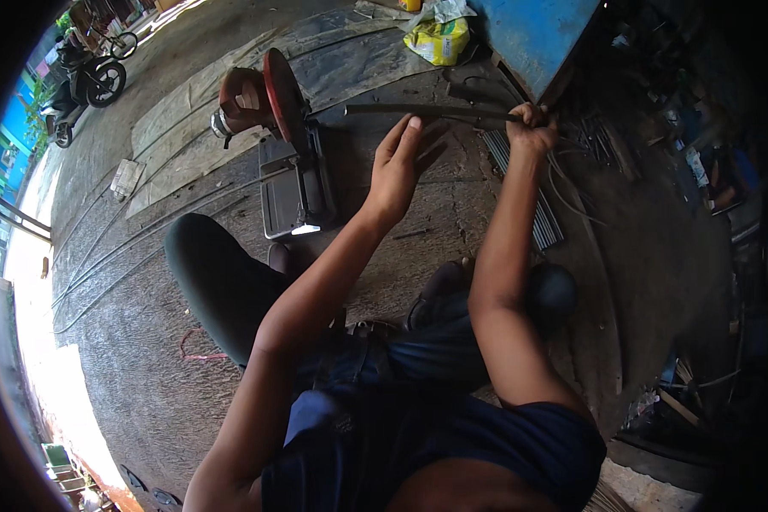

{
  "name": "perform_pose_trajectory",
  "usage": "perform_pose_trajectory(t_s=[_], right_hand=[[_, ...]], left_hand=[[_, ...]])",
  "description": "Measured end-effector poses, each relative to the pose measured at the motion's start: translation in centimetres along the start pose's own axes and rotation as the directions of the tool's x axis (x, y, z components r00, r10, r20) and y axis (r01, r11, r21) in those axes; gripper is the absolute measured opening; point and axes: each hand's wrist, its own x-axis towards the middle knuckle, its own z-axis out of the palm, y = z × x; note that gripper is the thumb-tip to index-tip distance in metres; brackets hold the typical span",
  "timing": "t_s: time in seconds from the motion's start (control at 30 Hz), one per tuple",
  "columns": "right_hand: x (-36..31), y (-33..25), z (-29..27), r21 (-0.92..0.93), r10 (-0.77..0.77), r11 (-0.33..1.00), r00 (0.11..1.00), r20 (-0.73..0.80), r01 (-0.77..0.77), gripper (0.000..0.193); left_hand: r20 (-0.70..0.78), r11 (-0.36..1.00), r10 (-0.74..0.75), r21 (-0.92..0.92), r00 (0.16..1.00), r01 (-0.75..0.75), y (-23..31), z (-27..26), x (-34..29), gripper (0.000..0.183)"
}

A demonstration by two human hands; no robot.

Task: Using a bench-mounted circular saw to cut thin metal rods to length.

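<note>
1. While the right hand (532, 130) is closed around a dark metal bar (462, 112), the left hand (394, 171) is open, fingers extended, right by it; can't tell if touching.
2. Bar lies crosswise ahead of the person, left end near the red-disc saw (283, 101).
3. Yellow bag (438, 41) beyond bar.

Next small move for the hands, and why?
I'd probably close the left hand around the long, thin, dark metal rod: that hand is open right beside it, contact unclear, while the right hand grips it near the blue panel. The rod's free end points toward the red-and-black cutting saw, so a second grip should steady it.
</note>
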Motion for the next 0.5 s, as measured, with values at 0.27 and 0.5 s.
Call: perform_pose_trajectory(t_s=[0.27, 0.5], right_hand=[[0.0, -2.0, -3.8, 0.022, -0.004, 1.0, 1.0, -0.023, 0.005, 0.032], [-2.0, -1.4, -4.6, -0.044, -0.139, 0.99, 0.98, -0.144, 0.134, 0.027]], left_hand=[[-0.044, 0.979, 0.045, -0.197, 0.998, -0.053, -0.2, 0.4, 1.1, 0.048], [-0.08, 0.97, 0.005, -0.244, 0.997, -0.025, -0.7, -1.1, 1.1, 0.045]])
